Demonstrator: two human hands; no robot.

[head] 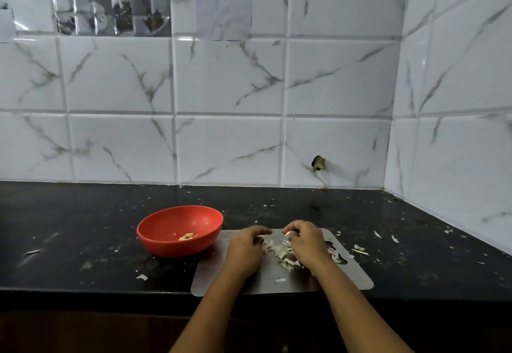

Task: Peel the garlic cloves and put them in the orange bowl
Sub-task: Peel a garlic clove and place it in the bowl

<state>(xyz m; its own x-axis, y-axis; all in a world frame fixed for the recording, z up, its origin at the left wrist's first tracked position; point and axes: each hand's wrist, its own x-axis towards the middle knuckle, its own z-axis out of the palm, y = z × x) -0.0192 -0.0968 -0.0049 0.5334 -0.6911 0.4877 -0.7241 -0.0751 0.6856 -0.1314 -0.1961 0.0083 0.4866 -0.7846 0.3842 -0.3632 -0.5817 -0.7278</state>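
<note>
The orange bowl (166, 231) stands on the black counter, left of a grey cutting board (346, 278). A few peeled garlic cloves (187, 236) lie in its bottom. Both my hands are over the board. My right hand (306, 242) pinches a pale garlic clove (289, 234) in its curled fingertips. My left hand (246, 244) hovers beside it with fingers curled downward; whether it holds anything is hidden. A heap of garlic skins (282, 255) lies on the board between and below the hands.
Loose skin scraps (360, 250) are scattered on the board's right side and across the black counter (83, 228). A tiled wall rises behind and on the right. The counter's front edge runs just below the board.
</note>
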